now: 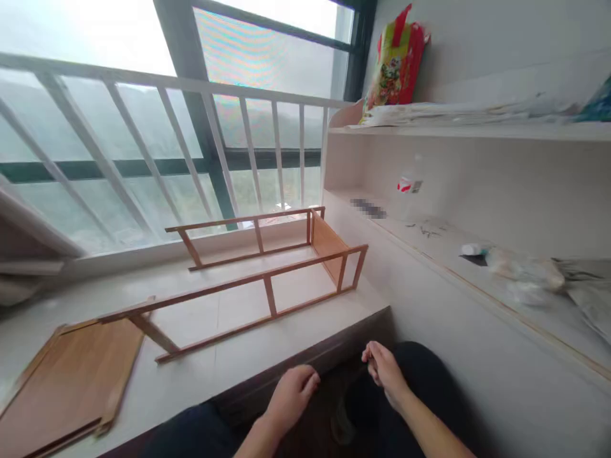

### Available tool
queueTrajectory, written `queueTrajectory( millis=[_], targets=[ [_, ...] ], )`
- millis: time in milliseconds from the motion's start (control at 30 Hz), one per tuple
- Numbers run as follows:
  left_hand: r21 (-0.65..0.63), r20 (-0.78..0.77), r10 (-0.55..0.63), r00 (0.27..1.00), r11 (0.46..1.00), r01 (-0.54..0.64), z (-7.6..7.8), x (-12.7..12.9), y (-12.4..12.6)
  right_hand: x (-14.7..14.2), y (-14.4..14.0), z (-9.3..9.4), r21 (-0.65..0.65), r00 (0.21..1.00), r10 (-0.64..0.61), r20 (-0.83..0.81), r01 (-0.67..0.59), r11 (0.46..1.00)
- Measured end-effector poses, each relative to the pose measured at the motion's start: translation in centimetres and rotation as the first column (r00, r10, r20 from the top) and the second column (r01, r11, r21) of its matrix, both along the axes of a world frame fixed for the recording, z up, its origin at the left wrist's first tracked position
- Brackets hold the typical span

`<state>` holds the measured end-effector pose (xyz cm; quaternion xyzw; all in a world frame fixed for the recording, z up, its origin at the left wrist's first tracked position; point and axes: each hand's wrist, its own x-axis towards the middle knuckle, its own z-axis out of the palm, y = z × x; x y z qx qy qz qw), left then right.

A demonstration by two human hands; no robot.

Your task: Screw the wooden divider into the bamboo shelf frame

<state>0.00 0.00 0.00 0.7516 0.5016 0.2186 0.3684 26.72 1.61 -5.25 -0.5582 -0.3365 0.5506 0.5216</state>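
1. L hand [291, 395]: loosely curled, fingers bent under, holding nothing visible; rests at the front edge of the surface [214, 375].
2. R hand [384, 369]: fingertips pinched together over the lap. Item in the pinch, if any, too small to tell.
3. Frame [267, 280]: wooden, part-built, lies on its side on the surface, well apart from both hands. Two long ladder-like rails joined by an end panel at the far right; near-left end looks open, not joined.
4. Panel [71, 381]: loose wood board, flat on the surface just beside the frame's left end.
5. Judgement: the step looks like handling small hardware. Advise a firm pinch kept over the lap, and a clean seat in its hole w/o forcing.
6. Labels: bottle [409, 186] on the shelf [429, 238] has a red/white label, unreadable. Bag [396, 63] up top has bright print, no legible text. One shelf patch blurred.
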Motion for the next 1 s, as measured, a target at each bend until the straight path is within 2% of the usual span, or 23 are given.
queueTrajectory(
  millis=[167,267,400,633,800,900,1000],
  targets=[
    [0.02,0.035,0.167,0.985,0.986,-0.168,0.4,-0.8,0.9,-0.1,0.0,0.7,-0.001,1.0,-0.014,-0.013,0.014,1.0],
    [0.024,0.042,0.216,0.975,0.976,-0.218,0.5,-1.0,1.2,-0.3,0.3,1.3,-0.033,0.999,-0.007,-0.035,0.006,0.999],
    [0.054,0.044,0.212,0.976,0.975,-0.214,0.4,-0.9,1.1,-0.3,0.6,1.4,-0.044,0.997,0.007,-0.08,-0.01,0.999],
    [0.275,-0.073,0.172,0.982,0.95,-0.146,1.2,0.4,1.6,-0.6,0.7,0.6,-0.046,0.993,0.069,-0.1,-0.074,0.996],
    [0.447,-0.22,0.184,0.958,0.892,-0.069,1.8,2.3,5.6,-1.0,0.6,0.2,-0.043,0.987,0.151,-0.046,-0.153,0.987],
    [0.495,-0.305,0.281,0.91,0.863,-0.101,1.5,3.0,9.0,-1.0,0.4,0.0,-0.026,0.986,0.164,-0.016,-0.164,0.986],
    [0.466,-0.399,0.379,0.835,0.868,-0.171,0.7,3.1,11.7,-0.8,0.3,-0.1,-0.006,0.988,0.156,-0.001,-0.156,0.988]
  ],
)
